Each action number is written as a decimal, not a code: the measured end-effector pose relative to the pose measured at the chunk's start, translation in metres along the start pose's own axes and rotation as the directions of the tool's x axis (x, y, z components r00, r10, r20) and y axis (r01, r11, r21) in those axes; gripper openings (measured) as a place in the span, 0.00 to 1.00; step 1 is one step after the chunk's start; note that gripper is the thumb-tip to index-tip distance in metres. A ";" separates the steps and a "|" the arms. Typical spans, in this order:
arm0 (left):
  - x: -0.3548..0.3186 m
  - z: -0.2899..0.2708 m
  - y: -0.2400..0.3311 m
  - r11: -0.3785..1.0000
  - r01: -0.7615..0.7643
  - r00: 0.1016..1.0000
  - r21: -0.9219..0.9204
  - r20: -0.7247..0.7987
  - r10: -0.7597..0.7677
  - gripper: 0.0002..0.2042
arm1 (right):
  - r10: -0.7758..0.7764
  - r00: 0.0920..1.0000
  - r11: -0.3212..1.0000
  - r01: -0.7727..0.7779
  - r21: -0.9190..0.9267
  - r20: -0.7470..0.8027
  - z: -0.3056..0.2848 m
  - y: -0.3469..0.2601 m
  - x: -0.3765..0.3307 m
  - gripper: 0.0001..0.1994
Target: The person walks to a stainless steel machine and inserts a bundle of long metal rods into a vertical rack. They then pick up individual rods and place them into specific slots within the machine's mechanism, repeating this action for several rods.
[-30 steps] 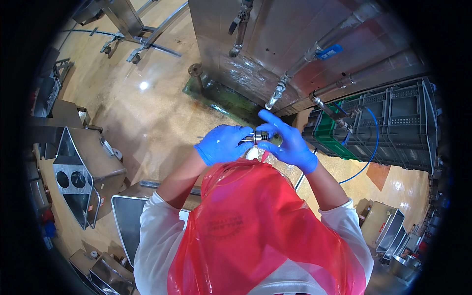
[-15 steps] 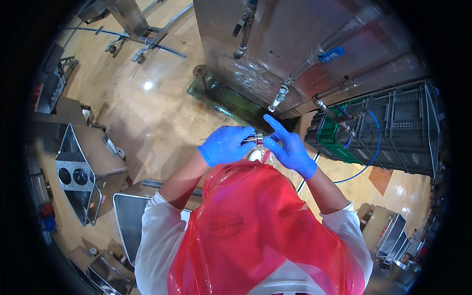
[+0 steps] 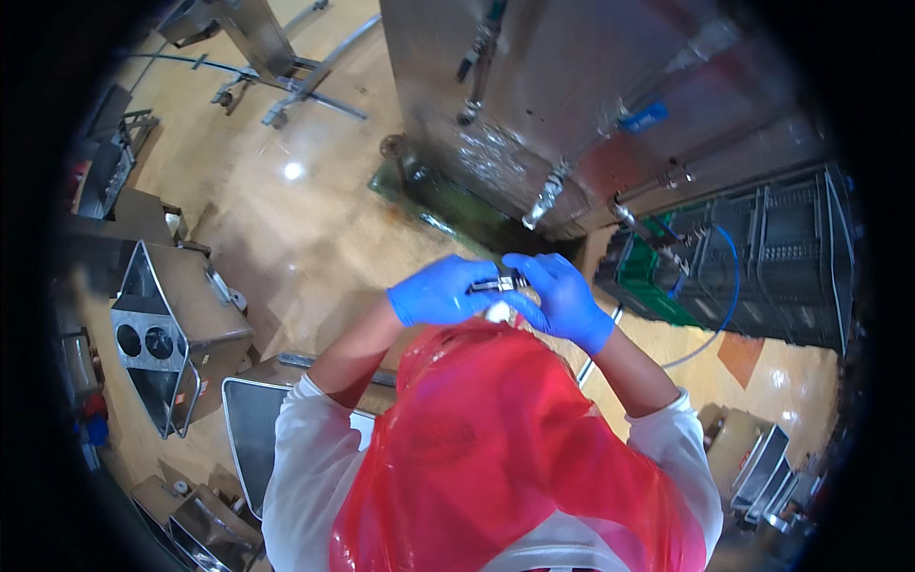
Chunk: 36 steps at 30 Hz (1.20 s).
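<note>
Both my hands wear blue gloves and meet in front of the red plastic apron (image 3: 457, 419). Between them is a small shiny metal part (image 3: 498, 284), cylinder-like with dark bands; its exact kind I cannot make out. My left hand (image 3: 440, 289) is wrapped round its left end, which the fingers partly hide. My right hand (image 3: 562, 300) closes on the right end, with the fingers bent over it and the thumb beneath. Just under the part shows a small white object (image 3: 498, 312), mostly hidden by my hands and the apron.
A metal wall with pipes and a valve with a blue handle (image 3: 643, 117) rises ahead. At its foot lies a wet green-edged pit (image 3: 448, 205). Stacked grey crates (image 3: 801, 257) stand right, with a blue hose (image 3: 732, 276). Metal carts (image 3: 195, 315) stand left.
My right hand's raised index finger has come down, and its fingers have closed over the metal part. The view has shifted slightly.
</note>
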State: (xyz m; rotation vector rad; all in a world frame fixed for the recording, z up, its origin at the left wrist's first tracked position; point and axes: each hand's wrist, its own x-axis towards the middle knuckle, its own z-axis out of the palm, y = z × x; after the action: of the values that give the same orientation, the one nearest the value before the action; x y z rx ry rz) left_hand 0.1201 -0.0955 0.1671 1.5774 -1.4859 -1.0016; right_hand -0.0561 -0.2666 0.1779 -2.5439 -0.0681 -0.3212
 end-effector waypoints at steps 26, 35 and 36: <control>0.054 -0.016 0.024 0.994 -0.086 0.933 -0.075 0.344 0.106 0.11 | -0.557 0.802 0.803 0.455 -0.384 -0.216 -0.054 -0.017 0.052 0.20; 0.061 0.005 0.018 0.993 0.068 0.995 0.101 -0.085 -0.060 0.08 | -0.362 0.902 0.922 0.309 -0.234 -0.235 -0.049 0.015 0.060 0.15; 0.062 0.001 0.032 0.978 0.096 0.989 0.185 -0.130 -0.072 0.08 | -0.314 0.910 0.944 0.268 -0.192 -0.271 -0.042 0.020 0.056 0.15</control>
State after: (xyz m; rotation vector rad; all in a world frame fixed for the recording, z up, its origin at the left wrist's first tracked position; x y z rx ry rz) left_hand 0.1072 -0.1594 0.1924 1.8175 -1.4759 -0.8116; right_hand -0.0088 -0.3073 0.2147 -2.6010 -0.3231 -0.8553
